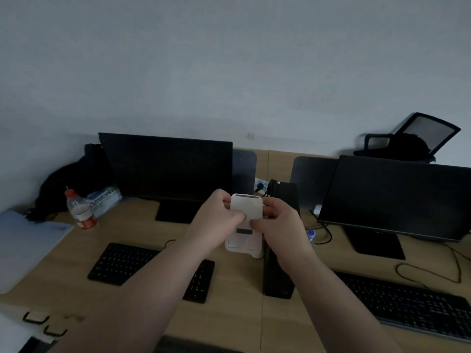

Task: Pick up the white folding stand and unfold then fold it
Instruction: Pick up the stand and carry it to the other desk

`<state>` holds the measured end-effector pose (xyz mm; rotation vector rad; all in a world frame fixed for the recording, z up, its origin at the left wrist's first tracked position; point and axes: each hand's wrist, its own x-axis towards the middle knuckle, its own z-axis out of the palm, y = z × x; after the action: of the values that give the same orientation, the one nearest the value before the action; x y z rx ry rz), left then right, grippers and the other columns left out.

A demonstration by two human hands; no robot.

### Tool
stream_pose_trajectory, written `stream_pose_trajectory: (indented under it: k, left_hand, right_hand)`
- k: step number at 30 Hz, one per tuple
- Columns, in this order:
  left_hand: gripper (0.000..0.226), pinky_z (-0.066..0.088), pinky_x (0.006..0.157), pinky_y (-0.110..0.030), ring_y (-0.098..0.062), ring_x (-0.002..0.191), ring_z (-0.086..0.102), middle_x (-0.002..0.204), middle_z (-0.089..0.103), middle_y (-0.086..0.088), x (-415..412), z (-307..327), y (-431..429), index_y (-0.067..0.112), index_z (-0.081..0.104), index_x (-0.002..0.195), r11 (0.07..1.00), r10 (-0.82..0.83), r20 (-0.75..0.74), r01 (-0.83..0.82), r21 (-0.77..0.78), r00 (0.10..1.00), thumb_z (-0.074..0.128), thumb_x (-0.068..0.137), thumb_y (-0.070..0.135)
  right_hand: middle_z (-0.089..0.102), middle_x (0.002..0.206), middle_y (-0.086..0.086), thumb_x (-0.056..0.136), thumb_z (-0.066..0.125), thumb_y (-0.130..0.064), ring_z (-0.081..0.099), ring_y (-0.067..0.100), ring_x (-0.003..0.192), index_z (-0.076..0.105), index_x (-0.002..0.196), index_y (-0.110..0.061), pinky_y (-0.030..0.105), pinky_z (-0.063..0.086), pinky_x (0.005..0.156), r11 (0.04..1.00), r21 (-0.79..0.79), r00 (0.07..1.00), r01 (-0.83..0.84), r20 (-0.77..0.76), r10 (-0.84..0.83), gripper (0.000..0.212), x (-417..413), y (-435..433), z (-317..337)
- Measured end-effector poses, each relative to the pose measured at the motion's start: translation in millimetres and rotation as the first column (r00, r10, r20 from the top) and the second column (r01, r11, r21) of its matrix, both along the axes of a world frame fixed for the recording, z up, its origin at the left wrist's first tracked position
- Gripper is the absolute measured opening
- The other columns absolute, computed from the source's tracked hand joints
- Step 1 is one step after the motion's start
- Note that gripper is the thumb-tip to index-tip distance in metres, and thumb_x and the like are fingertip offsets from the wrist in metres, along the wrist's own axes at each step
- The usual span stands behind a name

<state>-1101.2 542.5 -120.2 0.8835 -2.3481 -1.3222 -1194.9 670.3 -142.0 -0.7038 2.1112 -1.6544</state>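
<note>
The white folding stand point(246, 207) is held up above the wooden desk, between the two monitors. Its upper plate faces me with a grey strip along the top edge, and a lower plate with a dark pad shows below my thumbs. My left hand point(219, 216) grips its left edge, thumb pressed across the front. From the other side my right hand point(277, 220) clasps the right edge, thumb also on the front. Both sets of fingers wrap behind the stand and are hidden.
On the desk point(237, 289) lie a black keyboard point(122, 263) under my left forearm, a second keyboard point(407, 309) at right, two dark monitors point(168, 169) point(397, 197), a black tower point(280, 250), and a red-capped bottle point(80, 210). An office chair point(418, 138) stands behind.
</note>
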Motion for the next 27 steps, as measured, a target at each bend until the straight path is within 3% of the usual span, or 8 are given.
stream_pose_trajectory:
  k: [5,12,17,22,25,27]
  left_hand:
    - [0.036,0.044,0.061,-0.020,-0.004,0.089,0.062,0.107,0.064,0.007,9.6,2.2,6.1,0.026,0.056,0.118,1.000,0.022,-0.010,-0.022,0.000,1.000,0.074,0.087,0.022]
    - [0.040,0.046,0.062,-0.020,-0.006,0.092,0.063,0.109,0.065,0.006,34.6,10.3,-4.4,0.025,0.056,0.120,0.996,0.089,-0.029,-0.089,0.014,0.996,0.076,0.086,0.021]
    - [0.038,0.046,0.060,-0.019,-0.004,0.090,0.062,0.107,0.063,0.008,63.4,11.5,-26.9,0.025,0.055,0.117,0.988,0.156,-0.030,-0.156,0.005,0.987,0.076,0.087,0.019]
    - [0.036,0.045,0.046,-0.007,0.000,0.086,0.060,0.103,0.060,0.013,102.0,9.8,-58.6,0.026,0.053,0.115,0.975,0.221,-0.029,-0.221,0.027,0.975,0.076,0.089,0.018]
    - [0.037,0.045,0.056,-0.013,-0.002,0.089,0.062,0.107,0.064,0.008,124.3,8.3,-76.6,0.023,0.055,0.117,0.963,0.266,-0.031,-0.264,0.043,0.964,0.076,0.088,0.016]
    - [0.038,0.047,0.062,-0.019,-0.005,0.093,0.063,0.110,0.066,0.004,141.8,6.5,-89.4,0.020,0.057,0.119,0.957,0.288,-0.037,-0.287,0.041,0.957,0.076,0.087,0.016]
  right_hand:
    - [0.073,0.109,-0.010,0.085,0.075,0.001,0.070,0.008,0.099,0.064,0.127,-0.026,0.020,0.057,0.067,1.000,-0.007,1.000,-0.027,-0.013,0.027,0.052,5.5,2.0,2.0]
    - [0.072,0.108,-0.011,0.085,0.075,-0.002,0.068,0.004,0.094,0.064,0.126,-0.026,0.014,0.052,0.061,0.993,0.023,0.992,-0.112,-0.056,0.113,0.049,22.1,-14.0,15.9]
    - [0.073,0.114,-0.002,0.086,0.073,0.002,0.069,0.015,0.105,0.064,0.129,-0.019,0.032,0.061,0.081,0.984,0.016,0.983,-0.180,-0.034,0.180,0.048,44.7,-41.9,22.8]
    - [0.071,0.117,-0.002,0.088,0.073,0.001,0.067,0.012,0.104,0.063,0.133,-0.017,0.018,0.055,0.070,0.964,0.031,0.963,-0.265,-0.041,0.266,0.049,73.9,-80.5,22.1]
    - [0.070,0.114,-0.007,0.089,0.073,-0.001,0.066,0.005,0.099,0.063,0.133,-0.021,0.015,0.053,0.061,0.954,0.033,0.953,-0.300,-0.032,0.301,0.050,93.6,-103.5,20.3]
    - [0.069,0.115,-0.008,0.088,0.074,-0.002,0.066,0.006,0.101,0.063,0.132,-0.023,0.019,0.056,0.065,0.948,0.038,0.948,-0.317,-0.023,0.318,0.050,108.7,-120.2,20.0]
